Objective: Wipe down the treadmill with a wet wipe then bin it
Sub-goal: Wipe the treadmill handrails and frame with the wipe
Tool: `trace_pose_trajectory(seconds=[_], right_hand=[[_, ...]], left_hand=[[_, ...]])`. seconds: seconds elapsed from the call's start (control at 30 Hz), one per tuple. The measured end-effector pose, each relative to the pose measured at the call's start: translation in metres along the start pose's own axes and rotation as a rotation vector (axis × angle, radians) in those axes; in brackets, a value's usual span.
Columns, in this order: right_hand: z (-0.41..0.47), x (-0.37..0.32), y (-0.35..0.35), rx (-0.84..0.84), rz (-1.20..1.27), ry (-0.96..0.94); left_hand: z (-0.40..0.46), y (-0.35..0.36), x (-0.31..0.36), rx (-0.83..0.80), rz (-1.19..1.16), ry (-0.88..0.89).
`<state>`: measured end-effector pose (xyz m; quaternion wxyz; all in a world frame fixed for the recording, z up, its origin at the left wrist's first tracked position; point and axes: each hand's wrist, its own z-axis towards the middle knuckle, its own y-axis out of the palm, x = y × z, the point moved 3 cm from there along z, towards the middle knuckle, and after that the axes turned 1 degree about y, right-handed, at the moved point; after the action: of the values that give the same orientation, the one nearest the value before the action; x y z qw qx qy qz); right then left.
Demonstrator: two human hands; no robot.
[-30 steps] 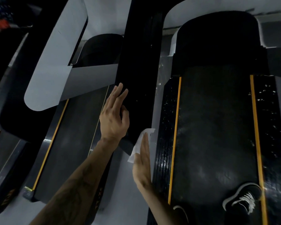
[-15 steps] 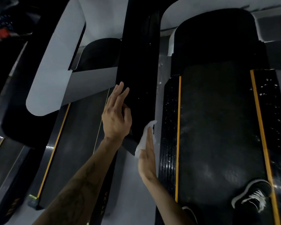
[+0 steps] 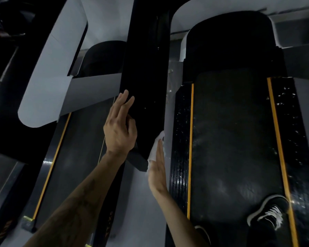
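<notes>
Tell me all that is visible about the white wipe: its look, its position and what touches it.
The wipe is a small white sheet, thin and crumpled, looking like soft damp tissue. The flat right hand presses it against the right side of the black handrail, near that rail's lower end. Only its upper part shows, beyond the fingertips; the rest is hidden behind the palm. The left hand rests on the rail's other side and does not touch the wipe.

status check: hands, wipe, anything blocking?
Left hand flat against black treadmill handrail. Right hand flat, pressing white wet wipe on the rail's other side. No bin in view. Nothing blocking.
</notes>
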<state>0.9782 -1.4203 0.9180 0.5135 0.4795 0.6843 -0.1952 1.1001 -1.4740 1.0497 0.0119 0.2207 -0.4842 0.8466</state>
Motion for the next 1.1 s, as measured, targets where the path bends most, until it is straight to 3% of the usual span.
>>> trace_pose_trajectory(seconds=[0.23,0.4,0.63,0.77,0.97,1.1], right_hand=[[-0.016,0.018,0.006,0.018,0.064,0.123],[0.002,0.002,0.001,-0.009,0.018,0.011],[-0.022,0.026,0.01,0.12,0.042,0.125],[0.017,0.018,-0.003,0.122,0.167,0.194],[-0.011,0.027,0.0,0.187,0.145,-0.032],[-0.004,0.04,-0.007,0.225,0.185,0.11]], left_hand=[[0.0,0.001,-0.001,-0.013,0.001,0.019],[0.0,0.001,-0.001,-0.011,-0.004,0.027],[0.0,-0.001,0.0,-0.022,-0.011,0.022],[0.0,-0.001,0.001,-0.022,-0.013,0.04],[0.0,0.0,0.0,-0.024,-0.028,0.035],[0.0,0.0,0.0,-0.021,-0.034,0.05]])
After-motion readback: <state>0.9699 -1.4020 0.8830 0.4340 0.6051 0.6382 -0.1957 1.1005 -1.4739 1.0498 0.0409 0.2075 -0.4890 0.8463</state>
